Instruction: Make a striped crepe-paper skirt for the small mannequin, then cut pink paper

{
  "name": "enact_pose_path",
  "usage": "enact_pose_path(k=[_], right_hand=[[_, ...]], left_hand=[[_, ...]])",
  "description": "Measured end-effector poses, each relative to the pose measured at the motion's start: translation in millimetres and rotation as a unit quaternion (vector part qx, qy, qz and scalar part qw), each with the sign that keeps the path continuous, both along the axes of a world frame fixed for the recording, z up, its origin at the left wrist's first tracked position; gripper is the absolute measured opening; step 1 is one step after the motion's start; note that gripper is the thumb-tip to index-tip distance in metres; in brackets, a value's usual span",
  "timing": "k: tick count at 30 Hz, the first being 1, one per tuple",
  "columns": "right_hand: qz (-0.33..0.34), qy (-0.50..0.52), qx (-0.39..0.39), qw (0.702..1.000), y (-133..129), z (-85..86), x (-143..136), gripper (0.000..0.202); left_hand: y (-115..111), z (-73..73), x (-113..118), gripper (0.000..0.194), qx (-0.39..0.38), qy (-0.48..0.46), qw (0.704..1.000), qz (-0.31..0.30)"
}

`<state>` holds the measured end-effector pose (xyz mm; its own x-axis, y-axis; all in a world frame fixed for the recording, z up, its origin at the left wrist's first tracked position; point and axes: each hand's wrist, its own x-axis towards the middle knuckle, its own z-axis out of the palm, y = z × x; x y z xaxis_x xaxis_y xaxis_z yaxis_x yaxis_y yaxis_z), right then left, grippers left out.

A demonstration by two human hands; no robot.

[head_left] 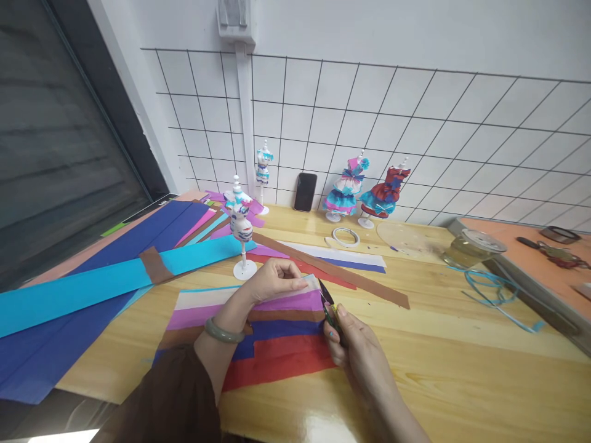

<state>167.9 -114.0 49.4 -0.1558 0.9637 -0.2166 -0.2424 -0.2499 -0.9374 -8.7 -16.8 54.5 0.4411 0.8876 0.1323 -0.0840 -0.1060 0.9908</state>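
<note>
The left hand (279, 277) pinched the white paper strip (203, 298) near its right end, above the purple strip (194, 315); the right hand (348, 335) gripped scissors (327, 294), blades at that end. Wooden tabletop (443, 369) stretched rightward to the orange-topped board (512, 237); a miniature dress form (241, 224) stood near the left hand.

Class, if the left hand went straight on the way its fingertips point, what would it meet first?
Past the white strip it pinches, the left hand would probably meet the scissors in the right hand first, though depth is unclear.
</note>
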Motion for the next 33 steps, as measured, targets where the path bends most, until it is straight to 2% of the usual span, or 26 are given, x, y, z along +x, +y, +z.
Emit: enact_pose_path(k=[9,25,33], right_hand=[[-0.009,-0.003,-0.002,1.0,2.3,2.9,-0.9,0.049],[-0.04,0.01,0.01,0.999,2.2,-0.2,-4.0,0.048],[-0.038,-0.002,0.012,0.999,2.2,0.4,-3.3,0.049]], left_hand=[[-1.3,-1.8,1.0,0.029,0.015,0.029,0.999,-0.027],[-3.3,0.6,3.5,0.029,0.003,0.02,0.999,-0.028],[-1.7,-3.7,1.3,0.029,0.011,0.028,0.999,-0.03]])
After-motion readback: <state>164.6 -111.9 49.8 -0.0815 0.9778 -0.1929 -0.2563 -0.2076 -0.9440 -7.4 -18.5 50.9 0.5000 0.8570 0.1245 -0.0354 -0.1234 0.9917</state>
